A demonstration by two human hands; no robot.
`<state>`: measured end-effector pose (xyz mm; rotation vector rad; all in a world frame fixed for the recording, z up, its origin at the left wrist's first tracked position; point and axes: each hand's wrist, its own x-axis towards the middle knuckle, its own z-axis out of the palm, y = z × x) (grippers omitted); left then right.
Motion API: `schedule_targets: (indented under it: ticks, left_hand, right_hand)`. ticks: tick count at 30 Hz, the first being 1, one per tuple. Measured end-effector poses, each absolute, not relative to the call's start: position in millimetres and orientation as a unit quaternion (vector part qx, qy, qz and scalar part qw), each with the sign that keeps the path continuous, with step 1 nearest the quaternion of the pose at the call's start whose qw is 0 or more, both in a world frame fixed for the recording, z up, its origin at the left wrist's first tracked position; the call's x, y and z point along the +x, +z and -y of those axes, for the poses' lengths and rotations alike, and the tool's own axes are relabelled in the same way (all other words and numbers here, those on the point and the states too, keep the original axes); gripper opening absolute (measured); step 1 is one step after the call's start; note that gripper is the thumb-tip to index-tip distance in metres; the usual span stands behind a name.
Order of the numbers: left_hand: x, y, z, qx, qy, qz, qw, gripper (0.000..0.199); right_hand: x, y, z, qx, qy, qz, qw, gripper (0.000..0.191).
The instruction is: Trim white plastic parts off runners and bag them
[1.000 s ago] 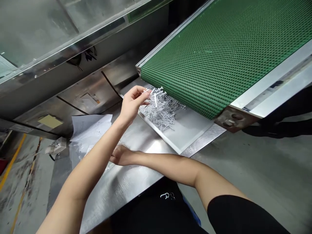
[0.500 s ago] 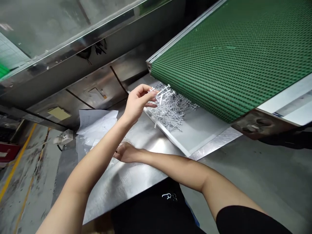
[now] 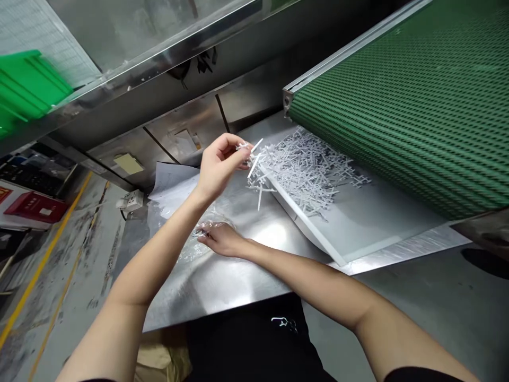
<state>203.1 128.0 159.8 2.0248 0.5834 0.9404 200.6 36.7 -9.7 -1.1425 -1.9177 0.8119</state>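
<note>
Head view: the left hand's [image 3: 218, 168] fingers clamp a clump of thin white plastic sticks [image 3: 256, 162] at the edge of a shallow white tray [image 3: 358, 228]. The right hand [image 3: 226, 240] touches crumpled clear plastic film [image 3: 217, 215]; whether its fingers grip, I cannot tell.

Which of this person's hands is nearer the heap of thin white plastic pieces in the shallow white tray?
Left: the left hand is beside the heap, outside the tray, pinching similar pieces; the right hand is farther away, at clear crumpled plastic.
</note>
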Motion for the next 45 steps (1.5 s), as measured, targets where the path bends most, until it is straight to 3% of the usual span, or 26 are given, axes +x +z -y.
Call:
schedule_targets:
  ticks: [2, 5, 8, 12, 16, 21, 25, 31, 39, 45]
  left_hand:
    - [190, 150, -141, 0.868, 0.281, -0.259, 0.318, 0.016]
    - [175, 137, -158, 0.911, 0.106, -0.281, 0.284, 0.037]
    - [166, 133, -167, 0.896, 0.118, -0.288, 0.318, 0.049]
    - [161, 137, -167, 0.894, 0.144, -0.293, 0.307, 0.033]
    - [161, 131, -162, 0.920, 0.047, -0.323, 0.216, 0.016]
    - [167, 104, -150, 0.934, -0.115, -0.331, 0.076, 0.021]
    - [171, 84, -146, 0.935, -0.093, -0.342, 0.033, 0.020]
    - [168, 87, -154, 0.932, 0.017, -0.343, 0.114, 0.008]
    - [178, 126, -164, 0.795, 0.201, -0.350, 0.453, 0.020]
    - [182, 128, -167, 0.716, 0.237, -0.371, 0.542, 0.027]
  right_hand:
    - [201, -9, -35, -0.451, 0.322, 0.746, 0.369, 0.025]
    - [200, -6, -33, -0.458, 0.327, 0.745, 0.358, 0.028]
    - [200, -4, -32, -0.461, 0.329, 0.749, 0.344, 0.030]
    - [199, -4, -32, -0.468, 0.329, 0.752, 0.327, 0.033]
    - [200, -3, -32, -0.470, 0.327, 0.754, 0.321, 0.034]
    - [200, -1, -32, -0.470, 0.319, 0.761, 0.314, 0.033]
    - [200, -1, -32, -0.478, 0.310, 0.765, 0.302, 0.035]
    - [201, 0, -31, -0.477, 0.305, 0.770, 0.294, 0.033]
    - [201, 0, -29, -0.470, 0.318, 0.770, 0.293, 0.034]
    - [200, 0, -29, -0.470, 0.323, 0.767, 0.294, 0.035]
